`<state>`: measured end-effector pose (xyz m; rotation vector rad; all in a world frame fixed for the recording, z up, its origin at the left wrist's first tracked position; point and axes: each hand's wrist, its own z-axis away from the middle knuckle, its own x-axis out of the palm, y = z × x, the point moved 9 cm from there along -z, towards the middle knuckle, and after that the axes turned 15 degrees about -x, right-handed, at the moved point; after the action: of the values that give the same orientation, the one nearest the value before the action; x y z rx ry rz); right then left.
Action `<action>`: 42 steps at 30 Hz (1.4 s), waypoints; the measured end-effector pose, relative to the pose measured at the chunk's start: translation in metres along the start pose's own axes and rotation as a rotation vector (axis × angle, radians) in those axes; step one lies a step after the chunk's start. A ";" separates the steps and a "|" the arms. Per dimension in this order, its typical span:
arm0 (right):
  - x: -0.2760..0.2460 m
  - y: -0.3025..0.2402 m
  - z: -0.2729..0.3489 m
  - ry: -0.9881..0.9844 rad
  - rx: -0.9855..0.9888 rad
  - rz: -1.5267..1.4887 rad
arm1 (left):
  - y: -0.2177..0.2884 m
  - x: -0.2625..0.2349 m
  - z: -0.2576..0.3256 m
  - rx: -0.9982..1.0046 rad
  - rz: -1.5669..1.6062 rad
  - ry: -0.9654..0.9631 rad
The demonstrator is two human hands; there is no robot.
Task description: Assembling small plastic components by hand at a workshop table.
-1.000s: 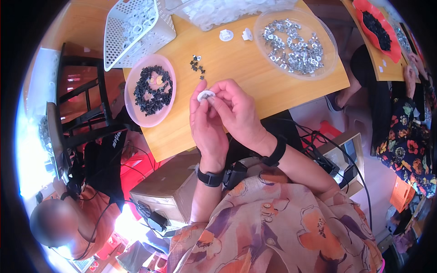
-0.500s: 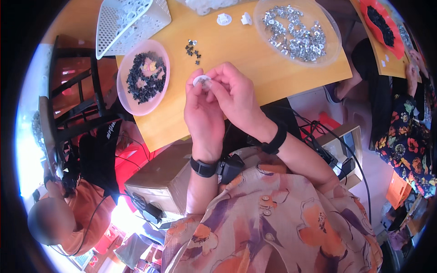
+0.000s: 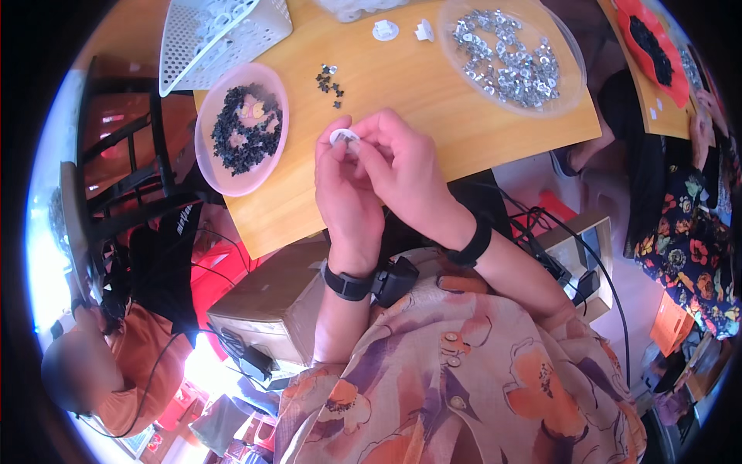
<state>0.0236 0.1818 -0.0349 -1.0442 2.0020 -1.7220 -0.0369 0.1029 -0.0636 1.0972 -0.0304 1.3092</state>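
Note:
Over the table's near part, my left hand (image 3: pixel 344 189) grips a small round white plastic piece (image 3: pixel 343 136) between thumb and fingers. My right hand (image 3: pixel 402 158) meets it there, thumb and fingertips pinched against the same piece; whether a smaller part sits between them is hidden. Just beyond my hands lie several small black parts (image 3: pixel 325 81) with a bit of shiny metal. Farther off, two white round pieces (image 3: pixel 385 30) like the held one rest on the wooden table (image 3: pixel 386 77), one flat and the other on its side.
A pink bowl (image 3: pixel 202 143) of black parts stands left, a clear tray (image 3: pixel 581 73) of metal parts right. A white perforated basket (image 3: pixel 176 62) holds pale pieces. Cardboard boxes (image 3: pixel 267 298) and cables flank me. Other people sit left and at the right table with a red tray (image 3: pixel 676 89).
My hands stay together on the white piece, with only slight shifts of the fingers. The whole view has moved a little.

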 end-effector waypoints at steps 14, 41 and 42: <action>0.002 -0.001 -0.018 -0.241 0.155 0.146 | 0.002 -0.017 0.010 -0.165 0.136 -0.018; 0.021 0.014 -0.066 -0.481 -0.193 0.928 | 0.017 -0.029 0.009 -0.029 -0.080 0.021; 0.017 0.012 -0.065 -0.449 -0.162 0.816 | 0.023 -0.029 0.008 0.022 -0.186 0.072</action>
<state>-0.0340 0.2175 -0.0268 -0.4639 1.8875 -0.8290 -0.0598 0.0729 -0.0623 1.0449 0.1368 1.1827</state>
